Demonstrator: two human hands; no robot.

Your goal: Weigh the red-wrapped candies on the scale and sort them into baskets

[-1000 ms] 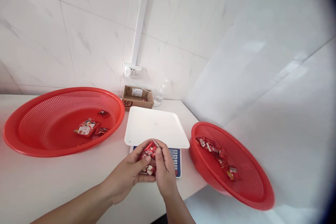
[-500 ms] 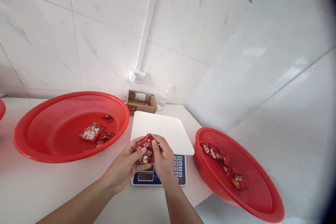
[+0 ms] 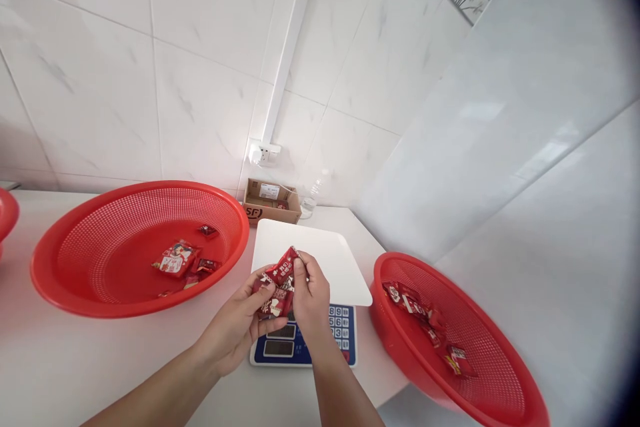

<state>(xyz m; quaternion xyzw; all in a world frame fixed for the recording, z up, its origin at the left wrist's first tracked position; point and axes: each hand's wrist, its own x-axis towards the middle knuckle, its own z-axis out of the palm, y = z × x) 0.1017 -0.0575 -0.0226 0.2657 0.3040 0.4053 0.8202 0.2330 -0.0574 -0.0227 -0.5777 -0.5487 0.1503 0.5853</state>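
Observation:
My left hand (image 3: 240,327) cups a small bunch of red snack packets (image 3: 274,301) over the front of a weighing scale (image 3: 305,347). My right hand (image 3: 310,300) pinches one red packet (image 3: 283,268) at the top of the bunch, lifting it above the scale's white tray (image 3: 330,260). Both hands are closed on packets and touch each other. The scale's blue panel with display and keypad shows just below my hands.
A large red mesh basket (image 3: 70,280) on the left holds a few red packets (image 3: 176,259). Another red basket (image 3: 500,393) at the right, over the counter's edge, holds several packets. A small cardboard box (image 3: 270,203) and a clear bottle (image 3: 311,195) stand by the tiled wall.
The view has tilted up and shifted, so the scale's keypad shows more. My right hand has drawn one packet up and away from the bunch in my left hand.

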